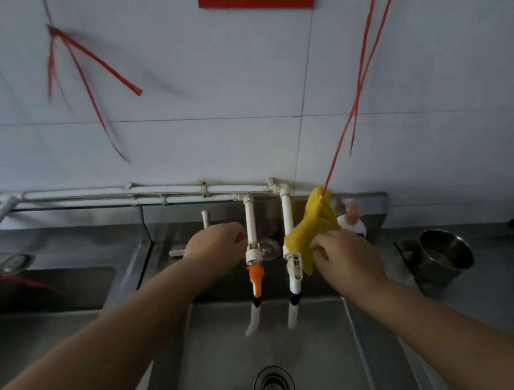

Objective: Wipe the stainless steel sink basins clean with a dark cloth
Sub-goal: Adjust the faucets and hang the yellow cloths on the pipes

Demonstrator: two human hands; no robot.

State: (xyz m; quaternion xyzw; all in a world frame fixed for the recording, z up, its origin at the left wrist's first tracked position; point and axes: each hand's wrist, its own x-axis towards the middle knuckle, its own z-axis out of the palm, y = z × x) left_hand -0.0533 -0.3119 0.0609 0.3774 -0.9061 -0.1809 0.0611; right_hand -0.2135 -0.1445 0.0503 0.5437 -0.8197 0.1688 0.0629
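Over the middle sink basin [267,346], at its back edge, my right hand [345,261] pinches a yellow cloth [312,229] hanging from a red string [363,68]. My left hand [216,242] curls beside the orange-handled tap [255,263]; whether it grips I cannot tell. No dark cloth shows. Tugging hard could snap the string or jar the white tap [293,257].
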